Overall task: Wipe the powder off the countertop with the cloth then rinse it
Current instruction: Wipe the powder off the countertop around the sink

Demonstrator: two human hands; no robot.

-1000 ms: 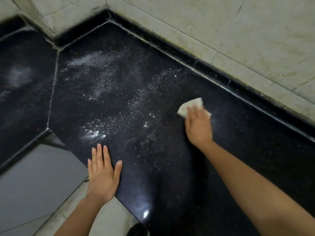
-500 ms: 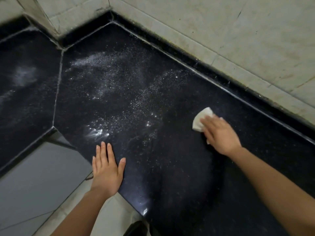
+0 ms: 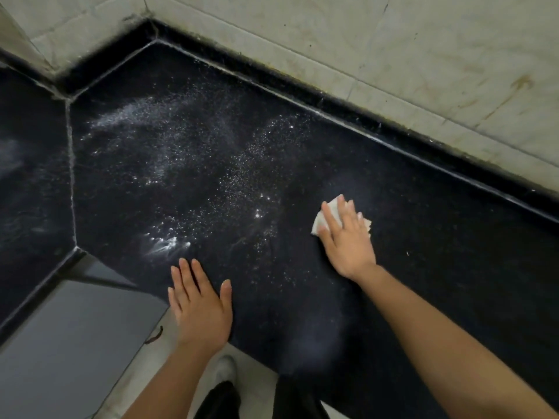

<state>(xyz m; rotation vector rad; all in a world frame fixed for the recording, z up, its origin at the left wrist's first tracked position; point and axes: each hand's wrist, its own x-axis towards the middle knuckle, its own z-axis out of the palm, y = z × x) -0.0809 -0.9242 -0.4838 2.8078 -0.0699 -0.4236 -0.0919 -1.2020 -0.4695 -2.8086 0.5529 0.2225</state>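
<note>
White powder (image 3: 169, 158) lies scattered over the black stone countertop (image 3: 438, 237), thickest at the back left and in a smear near the front edge (image 3: 165, 244). My right hand (image 3: 344, 237) presses a small folded white cloth (image 3: 317, 223) flat onto the counter, fingers straight over it; only the cloth's left and right edges show. My left hand (image 3: 199, 306) rests flat on the counter's front edge, fingers straight, holding nothing.
A pale tiled wall (image 3: 393, 55) runs behind the counter above a raised black ledge (image 3: 363, 116). A second counter slab (image 3: 30, 192) joins at the left along a seam. Below the front edge are grey floor tiles (image 3: 60, 343) and my shoe (image 3: 225, 368).
My right hand slid the cloth to the right across the counter, then back a little toward the left and front. My left hand stayed in place.
</note>
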